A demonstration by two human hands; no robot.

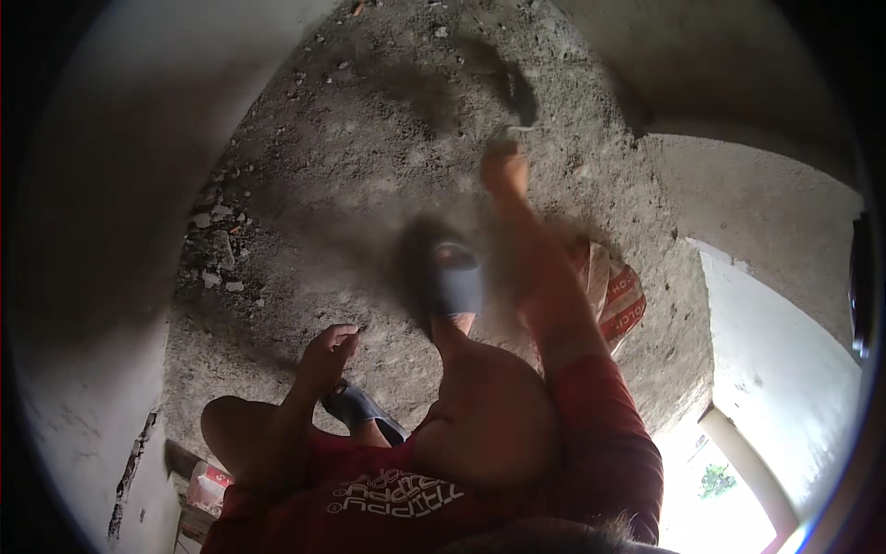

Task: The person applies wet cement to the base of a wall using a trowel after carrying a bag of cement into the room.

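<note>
My right arm stretches forward over the rough grey floor [369, 175]. At its end my right hand [505, 173] is closed around the handle of a trowel-like tool [520, 127]. A thin pale metal neck shows just beyond the fist; motion blurs the dark part past it, and I cannot tell blade from shadow. My left hand [325, 358] hangs beside my left knee, above the floor, its fingers loosely bent and apart with nothing visible in them. Loose grit and crumbled material lie spread over the ground.
My feet in dark sandals [459, 282] stand on the floor. A red and white sack [623, 300] lies right of my right forearm. Pale rubble chips [221, 249] gather along the left wall [101, 277]. A bright opening [711, 489] is at the lower right.
</note>
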